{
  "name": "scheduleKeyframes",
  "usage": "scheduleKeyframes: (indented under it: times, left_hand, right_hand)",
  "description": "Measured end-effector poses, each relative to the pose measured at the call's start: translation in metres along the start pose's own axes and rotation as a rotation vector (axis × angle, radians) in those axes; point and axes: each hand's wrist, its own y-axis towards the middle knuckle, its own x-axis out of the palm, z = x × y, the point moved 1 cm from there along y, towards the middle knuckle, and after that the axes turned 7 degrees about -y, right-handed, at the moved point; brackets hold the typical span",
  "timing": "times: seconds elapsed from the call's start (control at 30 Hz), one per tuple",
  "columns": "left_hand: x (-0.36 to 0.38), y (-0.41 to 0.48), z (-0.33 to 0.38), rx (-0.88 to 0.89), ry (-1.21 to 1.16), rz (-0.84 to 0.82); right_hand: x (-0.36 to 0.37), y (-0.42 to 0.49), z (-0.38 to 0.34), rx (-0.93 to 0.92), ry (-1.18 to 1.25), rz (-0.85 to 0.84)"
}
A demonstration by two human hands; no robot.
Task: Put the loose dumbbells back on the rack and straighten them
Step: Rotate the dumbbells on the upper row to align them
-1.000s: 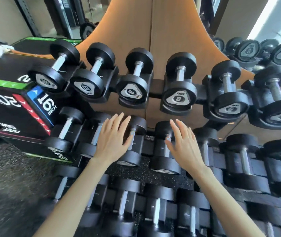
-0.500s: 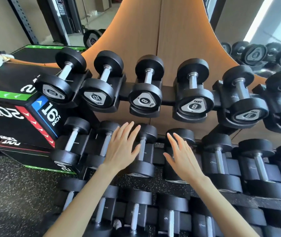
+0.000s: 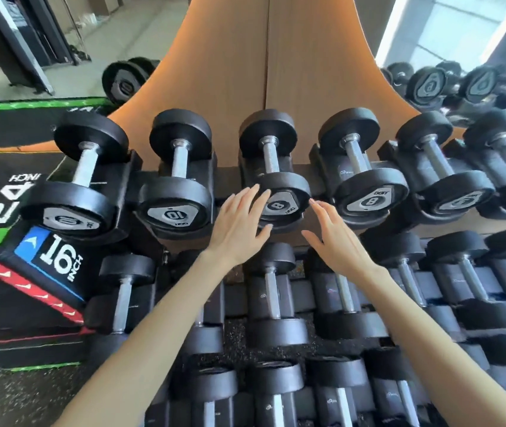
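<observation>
Open-fingered left hand (image 3: 239, 223) and right hand (image 3: 334, 238) flank the 8 dumbbell (image 3: 276, 180) at frame centre; visible rack (image 3: 228, 177) cradles look filled, with straightening seemingly left to do.

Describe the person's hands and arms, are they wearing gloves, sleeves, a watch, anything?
Nothing worn shows. The left hand and right hand are bare: no gloves, no visible rings. Both forearms are bare down to the frame's edge, with no sleeves, watch or wristband. The fingers are slim; nail polish is too blurred to judge.
</observation>
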Motion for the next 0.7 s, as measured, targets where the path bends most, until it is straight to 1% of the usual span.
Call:
scheduleKeyframes:
  times: [0.07,0.13,0.23,0.33,0.37,0.43,0.5,0.57,0.63,0.7]
  left_hand:
    - [0.001,0.023,-0.003,0.014,-0.059,0.018]
    - [0.001,0.046,-0.007,-0.020,-0.158,0.038]
    - [0.005,0.080,-0.008,-0.060,-0.264,-0.006]
    - [0.018,0.105,-0.002,-0.023,-0.252,-0.117]
    - [0.024,0.111,-0.002,-0.009,-0.226,-0.111]
    - [0.033,0.116,-0.004,0.014,-0.184,-0.016]
    - [0.040,0.115,-0.009,0.068,-0.181,0.118]
    - [0.045,0.112,-0.013,0.131,-0.178,0.230]
    - [0.049,0.109,-0.016,0.153,-0.192,0.275]
    - [0.049,0.107,-0.021,0.138,-0.223,0.284]
  right_hand:
    - [-0.003,0.017,0.005,0.027,0.009,0.000]
    - [-0.003,0.032,0.012,0.063,0.019,-0.019]
    - [0.000,0.050,0.022,0.054,-0.004,-0.033]
    - [0.001,0.062,0.033,0.028,-0.006,-0.026]
    - [0.004,0.065,0.038,0.024,-0.002,-0.030]
    - [0.012,0.073,0.048,0.012,0.029,-0.058]
    - [0.022,0.080,0.057,0.010,0.144,-0.093]
    - [0.034,0.086,0.063,0.034,0.340,-0.115]
    - [0.044,0.090,0.066,0.053,0.532,-0.151]
    - [0.054,0.094,0.066,0.054,0.666,-0.179]
